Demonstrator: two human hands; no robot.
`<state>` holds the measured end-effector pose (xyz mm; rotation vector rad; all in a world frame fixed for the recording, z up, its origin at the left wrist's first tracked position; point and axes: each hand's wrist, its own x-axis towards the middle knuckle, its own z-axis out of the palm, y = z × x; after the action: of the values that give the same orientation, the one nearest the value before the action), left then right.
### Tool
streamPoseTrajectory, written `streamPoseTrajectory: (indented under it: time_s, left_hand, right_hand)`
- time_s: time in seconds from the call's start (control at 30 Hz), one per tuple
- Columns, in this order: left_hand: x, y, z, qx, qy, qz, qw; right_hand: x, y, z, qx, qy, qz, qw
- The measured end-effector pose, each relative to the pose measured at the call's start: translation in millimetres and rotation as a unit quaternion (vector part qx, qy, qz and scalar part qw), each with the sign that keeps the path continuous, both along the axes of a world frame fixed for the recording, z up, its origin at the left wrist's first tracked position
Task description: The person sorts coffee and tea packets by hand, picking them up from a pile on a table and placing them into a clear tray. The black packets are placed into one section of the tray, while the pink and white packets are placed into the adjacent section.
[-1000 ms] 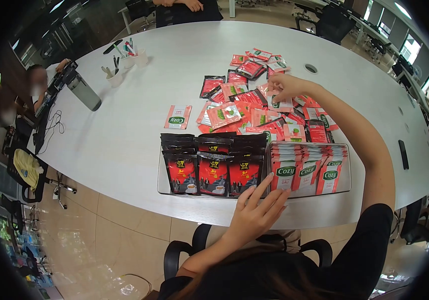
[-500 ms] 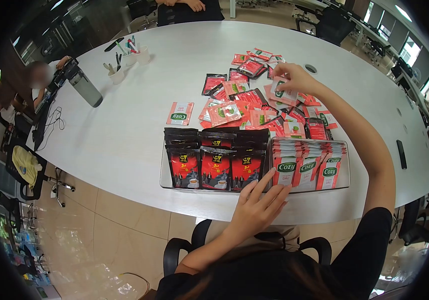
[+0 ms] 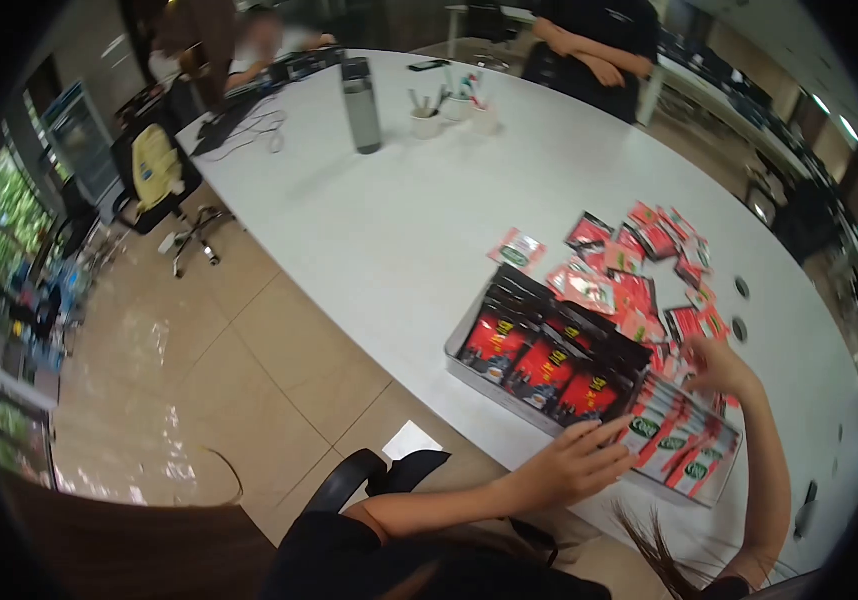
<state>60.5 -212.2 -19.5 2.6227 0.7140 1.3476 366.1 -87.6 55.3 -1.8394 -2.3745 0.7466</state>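
A clear-sided tray (image 3: 509, 395) at the table's front edge holds two kinds of packets. Black-and-red coffee sachets (image 3: 541, 375) stand in rows in its left part, and pink-and-white Cozy sachets (image 3: 671, 440) in its right part. My left hand (image 3: 574, 465) rests at the tray's front, fingers stretched toward the nearest Cozy sachets, holding nothing. Behind the Cozy rows, my right hand (image 3: 721, 367) has its fingers pinched on a Cozy sachet (image 3: 681, 372), partly hidden and blurred. A loose pile of mixed sachets (image 3: 629, 260) lies beyond the tray.
One Cozy sachet (image 3: 517, 250) lies apart, left of the pile. Farther back stand a grey bottle (image 3: 362, 110) and white cups (image 3: 425, 125) with pens. A person (image 3: 599, 45) with folded arms is across the table; another sits at the far left. An office chair (image 3: 154, 185) holds a yellow cloth.
My view has swung left and tilted, shifting the table and tray rightward in the picture. My right hand has come from above the pile toward the back of the Cozy rows.
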Motion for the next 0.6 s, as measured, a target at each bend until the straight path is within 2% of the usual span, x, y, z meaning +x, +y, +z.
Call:
streamPoseTrajectory:
  time_s: [0.07, 0.13, 0.33, 0.53, 0.57, 0.6]
  left_hand:
    - [1.3, -1.0, -2.2, 0.006, -0.015, 0.001, 1.000]
    - [2.0, -2.4, -2.6, 0.010, -0.016, 0.001, 1.000]
    - [3.3, -2.9, -3.9, 0.020, -0.017, 0.011, 1.000]
    - [1.4, -3.1, -2.5, 0.010, -0.020, 0.000, 1.000]
    - [0.7, -3.4, -1.3, 0.005, -0.028, -0.007, 1.000]
    - [-0.7, -3.3, 1.0, -0.026, -0.056, -0.036, 0.997]
  right_hand:
    - [4.3, 3.2, -6.7, -0.029, 0.008, -0.017, 0.999]
    - [-11.7, -3.4, 6.3, -0.006, -0.005, -0.064, 0.998]
    - [2.3, 2.2, -2.9, -0.008, -0.013, -0.018, 1.000]
    - [-15.1, -18.5, 34.1, 0.085, 0.021, -0.077, 0.993]
    - [-11.5, -24.1, 36.1, 0.157, 0.023, -0.039, 0.987]
    - [-20.4, -32.0, 46.4, 0.201, 0.026, -0.046, 0.978]
